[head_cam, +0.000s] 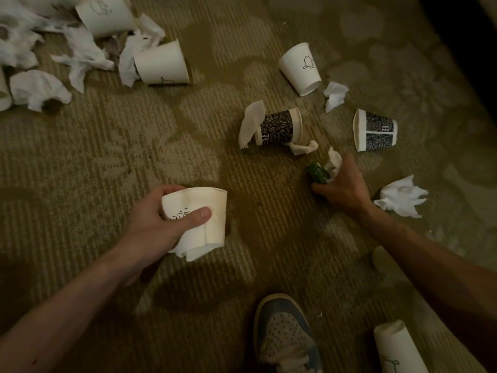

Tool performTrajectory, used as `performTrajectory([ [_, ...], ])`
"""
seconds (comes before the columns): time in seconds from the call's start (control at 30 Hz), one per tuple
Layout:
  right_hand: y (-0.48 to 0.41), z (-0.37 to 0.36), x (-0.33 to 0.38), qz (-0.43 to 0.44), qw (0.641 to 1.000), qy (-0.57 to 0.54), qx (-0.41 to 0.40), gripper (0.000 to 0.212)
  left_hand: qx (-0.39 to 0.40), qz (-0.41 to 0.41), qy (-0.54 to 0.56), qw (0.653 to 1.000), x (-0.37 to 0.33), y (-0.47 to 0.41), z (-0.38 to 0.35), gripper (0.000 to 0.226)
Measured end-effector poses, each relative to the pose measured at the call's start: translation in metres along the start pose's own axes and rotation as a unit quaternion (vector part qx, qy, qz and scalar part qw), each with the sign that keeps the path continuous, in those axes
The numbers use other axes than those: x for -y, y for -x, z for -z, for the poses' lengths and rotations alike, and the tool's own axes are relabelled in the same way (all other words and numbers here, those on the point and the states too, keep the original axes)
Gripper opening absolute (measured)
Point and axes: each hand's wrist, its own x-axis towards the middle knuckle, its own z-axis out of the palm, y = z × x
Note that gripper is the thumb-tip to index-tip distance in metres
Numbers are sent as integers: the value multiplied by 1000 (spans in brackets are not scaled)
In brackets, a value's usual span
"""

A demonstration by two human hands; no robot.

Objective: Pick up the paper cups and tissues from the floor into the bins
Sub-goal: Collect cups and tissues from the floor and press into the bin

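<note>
Patterned carpet lies littered beyond the shoe. Up-left of the shoe, the left hand wraps a white cup with a tissue tucked beneath, likely as a carrier. Ahead of the shoe, the right hand clutches a crumpled tissue (bins unseen).

A wide-angle camera worn on the person's head looks forward and steeply down at the olive-brown patterned carpet. Both bare forearms enter from the bottom corners. The left hand, gripping a white paper cup, and the right hand, clutching a crumpled white tissue, sit near mid-frame, close to the lens. A blue-and-grey perforated sneaker lies at the bottom edge, almost beneath the camera.
</note>
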Motion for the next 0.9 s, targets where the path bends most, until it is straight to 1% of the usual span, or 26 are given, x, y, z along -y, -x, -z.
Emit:
performTrajectory([
  [0.1, 1, 3, 4, 15, 999, -37, 32, 78, 1, 5, 10, 1000, -1, 1, 1, 65],
  [0.2, -6, 8, 19, 56, 993, -66, 84, 99, -1, 8, 17, 1000, -2, 2, 4, 68],
  [0.27, -14, 9, 32, 48, 987, -91, 124, 104, -2, 11, 23, 1000, -2, 4, 5, 68],
  [0.33, -21, 9, 42, 26, 983, -92, 159, 94, -1, 13, 27, 1000, -3, 7, 5, 69],
  [0.43, -28, 5, 49, -17, 980, -83, 182, 60, -3, 18, 29, 999, -4, 9, 7, 66],
  [0.47, -28, 4, 50, -20, 979, -87, 183, 55, -4, 20, 28, 999, -5, 10, 8, 65],
  [0.63, -23, 0, 47, -16, 986, -82, 145, 38, -11, 21, 29, 999, -4, 13, 10, 64],
  [0.77, -15, 0, 36, -42, 983, -83, 161, 30, -15, 19, 20, 1000, -5, 13, 9, 66],
  [0.9, 0, 2, 25, 5, 982, -93, 164, 24, -7, 12, 11, 1000, -8, 13, 5, 60],
])
